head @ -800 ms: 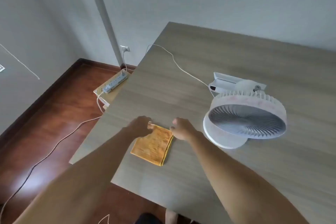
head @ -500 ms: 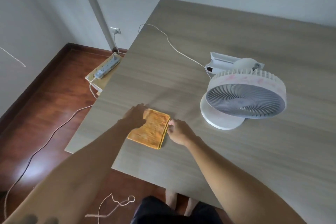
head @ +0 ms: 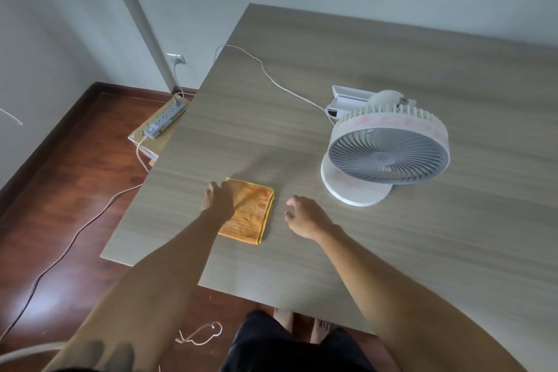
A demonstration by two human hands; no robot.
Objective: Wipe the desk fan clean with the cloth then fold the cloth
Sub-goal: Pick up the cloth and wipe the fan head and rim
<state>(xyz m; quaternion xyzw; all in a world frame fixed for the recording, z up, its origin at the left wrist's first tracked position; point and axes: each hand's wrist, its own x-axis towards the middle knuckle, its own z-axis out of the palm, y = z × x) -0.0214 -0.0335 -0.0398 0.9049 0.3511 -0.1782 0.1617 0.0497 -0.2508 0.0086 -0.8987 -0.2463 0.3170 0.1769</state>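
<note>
The fingers (head: pixel 218 190) of the left hand (head: pixel 219 202) lay loosely spread and flat on the orange cloth (head: pixel 250 214), pressing on its left edge near the far corner; they pinched nothing that I could see. The fingers (head: pixel 292 205) of the right hand (head: pixel 305 216) were curled loosely inward and held nothing, and that hand hovered just to the right of the cloth, apart from it. Whether it touched the desk (head: pixel 332 75) I could not tell.

The cloth itself lay folded into a neat rectangle, flat on the desk near its front left corner, with a doubled edge showing along its right side and the left forearm covering part of its near left corner.

Both bare forearms ran back from the cloth toward the person, who stood at the front edge of the desk in dark shorts, bare feet showing on the floor.

To the right of the cloth and a little farther back, well apart from it, stood the white desk fan (head: pixel 388 154), its round grille tilted upward on a round base, with faint pinkish marks along its rim. Just behind the fan lay a small white tray-like piece (head: pixel 347 98). A white cord (head: pixel 265 72) ran from behind the fan across the desk, far beyond the cloth, and dropped over the left edge.

Off to the left of the cloth, below the desk's edge, a power strip (head: pixel 164 118) rested on a low wooden stand, and a wall socket (head: pixel 176 58) sat behind it. More cable trailed over the dark red wooden floor (head: pixel 60 190).
</note>
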